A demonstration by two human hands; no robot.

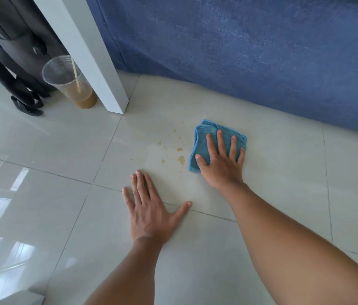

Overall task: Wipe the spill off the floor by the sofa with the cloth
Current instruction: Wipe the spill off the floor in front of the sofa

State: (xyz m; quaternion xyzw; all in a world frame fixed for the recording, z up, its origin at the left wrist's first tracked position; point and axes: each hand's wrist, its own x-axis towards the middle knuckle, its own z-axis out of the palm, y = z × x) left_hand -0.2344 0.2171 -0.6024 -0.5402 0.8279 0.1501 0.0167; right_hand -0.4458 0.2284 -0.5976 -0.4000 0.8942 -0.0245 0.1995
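A folded blue cloth lies flat on the pale floor tiles in front of the blue sofa. My right hand presses down on the cloth with its fingers spread. Brown drops and smears of the spill sit on the tile just left of the cloth, scattered up toward the white table leg. My left hand rests flat on the bare floor nearer to me, fingers apart, holding nothing.
A white table leg stands at the upper left. Behind it is a clear plastic cup with brown drink and a straw. A dark bag with straps lies at the far left. Glossy tiles extend left and right.
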